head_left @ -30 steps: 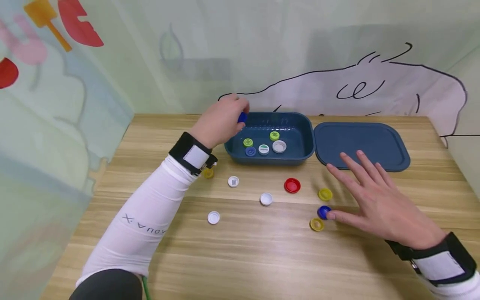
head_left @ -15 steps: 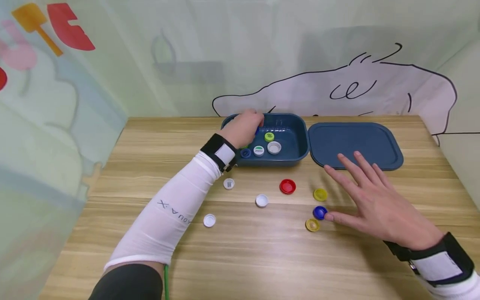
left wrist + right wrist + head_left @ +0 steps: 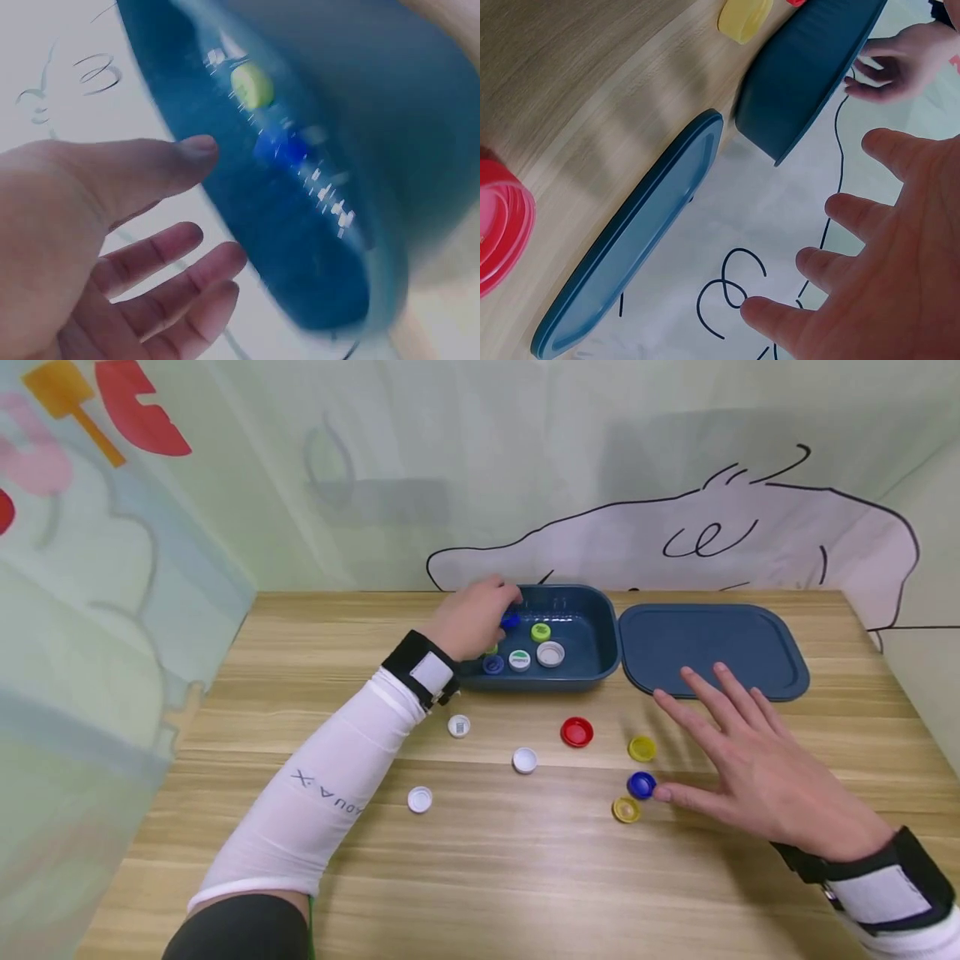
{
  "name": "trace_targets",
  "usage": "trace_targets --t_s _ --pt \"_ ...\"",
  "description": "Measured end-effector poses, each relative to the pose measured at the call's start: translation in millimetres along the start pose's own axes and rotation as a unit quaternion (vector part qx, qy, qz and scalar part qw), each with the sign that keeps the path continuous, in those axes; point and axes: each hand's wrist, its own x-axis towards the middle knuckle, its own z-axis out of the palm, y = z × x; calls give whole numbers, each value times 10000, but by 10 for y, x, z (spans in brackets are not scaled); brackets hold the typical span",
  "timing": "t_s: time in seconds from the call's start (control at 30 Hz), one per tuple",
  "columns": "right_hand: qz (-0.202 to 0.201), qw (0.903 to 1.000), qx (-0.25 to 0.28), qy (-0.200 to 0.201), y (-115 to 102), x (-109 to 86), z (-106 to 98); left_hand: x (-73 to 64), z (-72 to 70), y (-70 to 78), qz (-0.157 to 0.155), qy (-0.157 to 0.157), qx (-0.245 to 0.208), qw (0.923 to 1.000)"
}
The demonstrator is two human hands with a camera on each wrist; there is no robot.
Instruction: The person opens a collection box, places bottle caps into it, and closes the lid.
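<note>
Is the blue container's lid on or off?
Off: the lid lies flat beside the container, whose open top shows caps inside.

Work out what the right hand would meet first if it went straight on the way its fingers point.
Probably the blue lid lies first ahead of the right hand, though depth is unclear and the hand might pass over it.

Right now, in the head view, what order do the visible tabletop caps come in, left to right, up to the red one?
Leftmost white cap, white cap with a gray mark, middle white cap, red cap.
</note>
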Motion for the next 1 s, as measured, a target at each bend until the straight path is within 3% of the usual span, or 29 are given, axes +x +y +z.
trace_targets --t_s 0.23,0.37,0.5,0.8,0.87,1.0 --pt "55 9999 122 30 41 -16 -7 -444 -207 -292 -39 597 24 9982" --pt "131 9999 107 26 102 -28 -19 -760 -249 -496 -111 978 -113 9951" --pt "170 9998 114 74 177 -59 -34 -1080 -237 -669 -305 1159 -154 9927" --pt "163 9996 -90 233 386 -155 -29 -1726 3 -917 -580 1507 -106 9868" --pt "376 9992 -135 4 428 -189 -18 -1833 78 -951 -670 1494 -71 9865" --pt "990 9911 -201 -869 494 -268 19 -2000 230 -996 -966 1328 -56 9864"
